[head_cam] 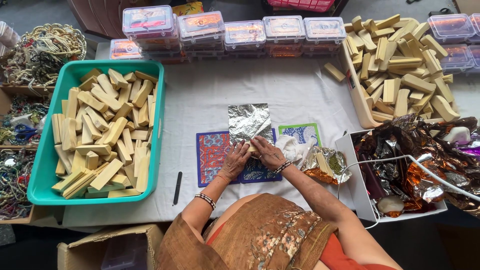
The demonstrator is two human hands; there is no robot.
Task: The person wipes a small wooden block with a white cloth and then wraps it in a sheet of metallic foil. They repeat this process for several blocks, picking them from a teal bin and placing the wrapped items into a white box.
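Both hands are pressing down on a small pale block at the near edge of a foil sheet on the desk. Left hand and right hand are lying curled over the block from either side, fingers bent onto it. The foil is stretching away from the hands, its long axis pointing forward.

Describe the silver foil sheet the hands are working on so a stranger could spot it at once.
Start at the white-covered table, between the teal tub of pale blocks and the heap of blocks on the right. At its middle, the left hand and right hand press on the silver foil sheet. It is the only crinkled, plain silver piece, lying on patterned squares.
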